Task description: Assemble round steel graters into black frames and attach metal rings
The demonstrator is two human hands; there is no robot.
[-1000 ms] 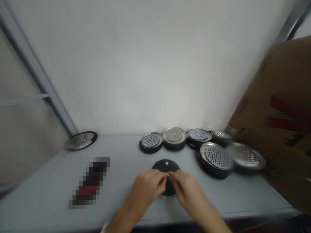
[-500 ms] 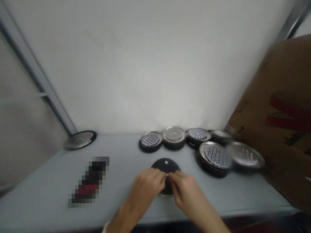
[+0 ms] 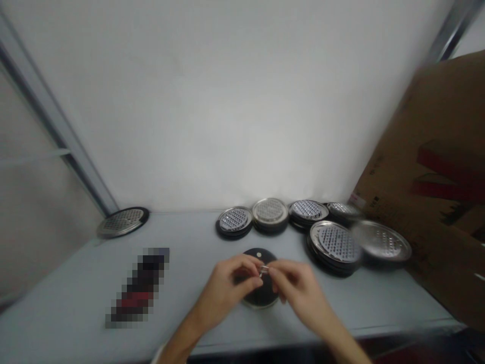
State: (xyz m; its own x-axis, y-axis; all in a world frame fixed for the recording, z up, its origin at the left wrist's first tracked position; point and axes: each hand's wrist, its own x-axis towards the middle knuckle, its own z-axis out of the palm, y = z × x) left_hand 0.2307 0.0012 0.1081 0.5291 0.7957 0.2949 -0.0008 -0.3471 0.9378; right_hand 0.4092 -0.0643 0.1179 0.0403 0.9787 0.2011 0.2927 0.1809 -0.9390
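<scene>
A small shiny metal piece [image 3: 263,270], too small to name, is between the fingertips of both hands. My left hand [image 3: 232,283] holds its left end between thumb and index finger, which are slightly parted. From the other side, my right hand [image 3: 297,283] pinches the piece. Beneath the fingers, a black round disc [image 3: 261,299] lies on the table, with a pale round spot [image 3: 258,254] near its far edge. The hands cover much of the disc's middle.
Round metal grater plates with black rims stand in stacks behind and to the right, including a near stack [image 3: 335,245]. One plate [image 3: 123,222] is at the far left. A pixelated item [image 3: 138,285] lies left on the grey table [image 3: 189,253]. A cardboard box [image 3: 428,151] borders the right.
My hands have lifted slightly from the disc, and their fingers have opened a little around the metal piece, which shows more now. The plates have stayed in place.
</scene>
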